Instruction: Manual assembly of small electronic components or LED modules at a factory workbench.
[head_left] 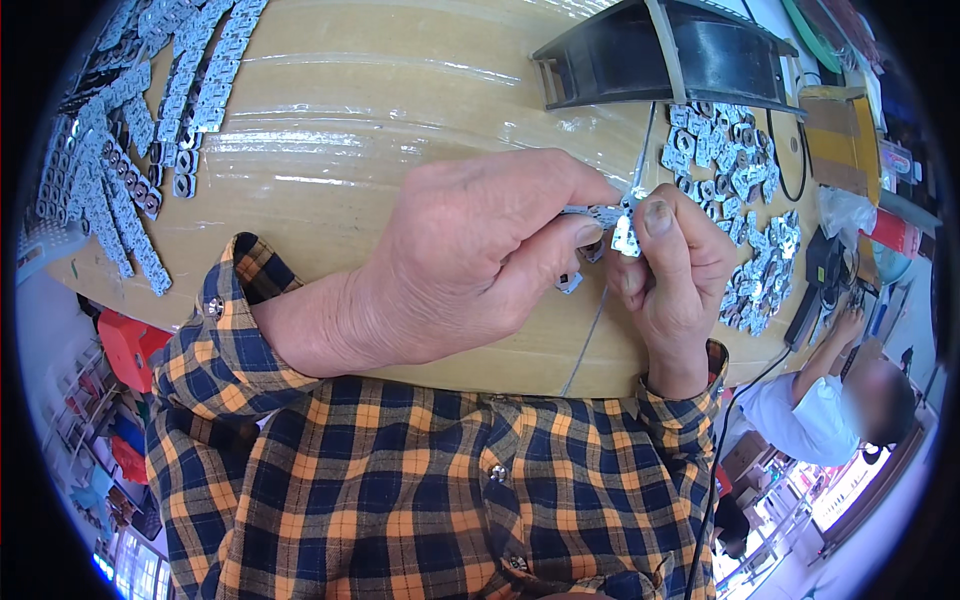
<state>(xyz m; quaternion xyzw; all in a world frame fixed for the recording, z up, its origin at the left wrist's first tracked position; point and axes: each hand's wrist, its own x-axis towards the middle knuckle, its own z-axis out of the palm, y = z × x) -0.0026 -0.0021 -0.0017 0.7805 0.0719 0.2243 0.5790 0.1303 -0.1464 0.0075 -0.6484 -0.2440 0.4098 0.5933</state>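
Observation:
My left hand (470,250) reaches across the middle of the table, thumb and forefinger closed on a short strip of small white circuit boards (592,212). Facing it, my right hand (685,265) pinches the small circuit board (626,236) at the strip's end between thumb and bent fingers. The two hands nearly meet there. Whether that end board is still joined to the strip is hard to see. A further bit of board (569,282) shows just below my left thumb; my fingers hide part of it.
Long strips of boards (120,200) lie heaped at the left. Loose single boards (760,270) are piled at the right, below a black fan-like housing (670,55). A cord (600,325) crosses the tape-covered table (330,110). Another person (825,410) sits at the far right.

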